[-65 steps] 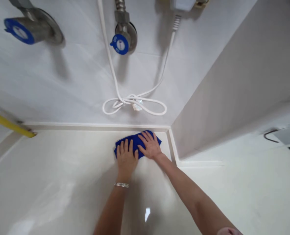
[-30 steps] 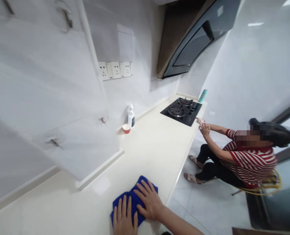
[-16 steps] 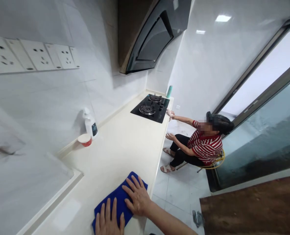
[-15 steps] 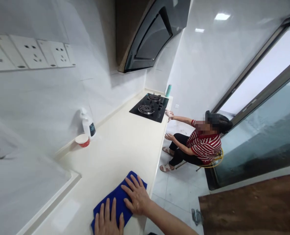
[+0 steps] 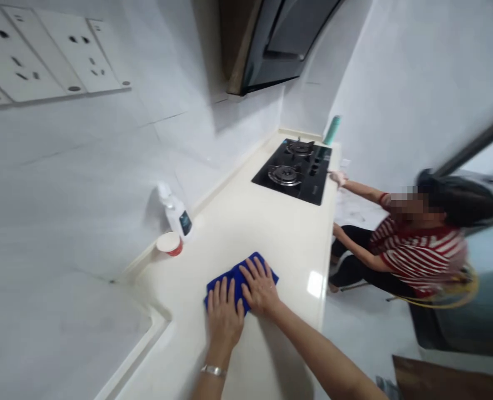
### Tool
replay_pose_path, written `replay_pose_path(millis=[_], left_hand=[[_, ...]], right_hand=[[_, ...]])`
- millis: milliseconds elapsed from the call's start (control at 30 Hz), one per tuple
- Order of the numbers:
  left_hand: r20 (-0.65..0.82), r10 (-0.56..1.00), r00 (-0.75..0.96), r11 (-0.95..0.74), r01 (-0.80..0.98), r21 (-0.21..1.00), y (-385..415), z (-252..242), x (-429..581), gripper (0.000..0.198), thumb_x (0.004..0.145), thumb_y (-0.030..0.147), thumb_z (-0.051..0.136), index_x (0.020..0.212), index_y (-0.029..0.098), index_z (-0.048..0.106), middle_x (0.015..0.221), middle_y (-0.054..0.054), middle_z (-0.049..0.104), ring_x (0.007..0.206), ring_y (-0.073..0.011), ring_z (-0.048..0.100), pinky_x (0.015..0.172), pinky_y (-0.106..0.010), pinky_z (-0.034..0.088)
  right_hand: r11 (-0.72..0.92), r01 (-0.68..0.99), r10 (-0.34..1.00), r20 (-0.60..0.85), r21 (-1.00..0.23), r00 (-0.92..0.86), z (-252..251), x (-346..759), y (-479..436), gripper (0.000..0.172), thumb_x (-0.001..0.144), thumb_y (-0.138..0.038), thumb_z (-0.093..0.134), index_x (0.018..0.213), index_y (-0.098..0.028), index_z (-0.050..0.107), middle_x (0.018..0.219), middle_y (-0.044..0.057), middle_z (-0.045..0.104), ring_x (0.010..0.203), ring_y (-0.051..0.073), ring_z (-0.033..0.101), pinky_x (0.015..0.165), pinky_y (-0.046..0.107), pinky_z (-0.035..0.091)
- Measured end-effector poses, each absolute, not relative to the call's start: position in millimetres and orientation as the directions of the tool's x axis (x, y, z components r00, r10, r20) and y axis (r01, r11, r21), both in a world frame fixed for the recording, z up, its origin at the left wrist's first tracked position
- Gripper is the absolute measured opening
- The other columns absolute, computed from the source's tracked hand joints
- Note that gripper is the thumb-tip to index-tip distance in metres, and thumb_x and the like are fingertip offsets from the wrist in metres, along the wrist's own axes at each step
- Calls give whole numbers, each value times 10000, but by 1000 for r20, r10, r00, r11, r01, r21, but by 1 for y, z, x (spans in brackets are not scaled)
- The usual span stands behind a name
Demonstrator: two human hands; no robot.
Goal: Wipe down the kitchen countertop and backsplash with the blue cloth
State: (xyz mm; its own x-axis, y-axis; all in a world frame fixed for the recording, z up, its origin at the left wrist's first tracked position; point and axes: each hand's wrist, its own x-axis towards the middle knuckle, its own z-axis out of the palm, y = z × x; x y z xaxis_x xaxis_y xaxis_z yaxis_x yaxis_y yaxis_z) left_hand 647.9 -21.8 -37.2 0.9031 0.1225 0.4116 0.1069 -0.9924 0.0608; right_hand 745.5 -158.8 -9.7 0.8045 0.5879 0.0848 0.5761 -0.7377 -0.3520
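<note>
A folded blue cloth [image 5: 240, 273] lies flat on the cream countertop [image 5: 230, 225]. Over its left part rests my left hand [image 5: 225, 314], palm down with the fingers stretched out; a silver band circles that wrist. My right hand [image 5: 260, 290] presses on the cloth's right part, its fingers spread. Neither hand is wrapped round anything. Beyond the cloth, against the wall, a white bottle [image 5: 175, 214] with a dark label stands beside a red and white paper tub [image 5: 169, 244].
A black two-burner gas hob [image 5: 294, 172] is set in the far counter, below a dark range hood [image 5: 288, 44]. Behind it stands a green cylinder [image 5: 332, 130]. A person in a striped top [image 5: 421, 250] sits at the right, one hand at the counter edge. Wall sockets [image 5: 55, 53] are upper left.
Both hands and the blue cloth have moved forward along the counter, towards the bottle and hob. My view has shifted closer, and the left wrist now shows.
</note>
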Motion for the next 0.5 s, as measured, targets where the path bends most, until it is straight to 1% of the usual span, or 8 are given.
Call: replay_pose_path(millis=[100, 267, 500], left_hand=[[369, 177, 913, -984, 167, 58, -10, -33, 679, 543, 984, 278, 446, 1514, 162, 472, 1594, -91, 452, 1474, -305, 403, 1201, -533, 390], [283, 274, 919, -961, 254, 106, 8, -29, 721, 560, 991, 281, 433, 1538, 162, 434, 1619, -98, 409, 1507, -305, 365, 1236, -556, 364], [178, 341, 923, -936, 318, 150, 33, -22, 766, 560, 1009, 307, 414, 1554, 173, 408, 1637, -78, 380, 1528, -291, 333, 1276, -557, 319]], right_hand=[[-745, 595, 591, 115, -303, 799, -16, 778, -137, 588, 1034, -457, 425, 1589, -266, 393, 1700, 54, 291, 1584, 304, 161, 1285, 540, 71], [-732, 629, 618, 135, -262, 775, -17, 826, -108, 569, 1039, -444, 410, 1579, -266, 413, 1689, 51, 320, 1573, 299, 192, 1278, 530, 88], [-719, 661, 643, 153, -218, 750, -18, 872, -76, 566, 1041, -417, 382, 1576, -234, 420, 1678, 79, 339, 1567, 320, 206, 1268, 556, 114]])
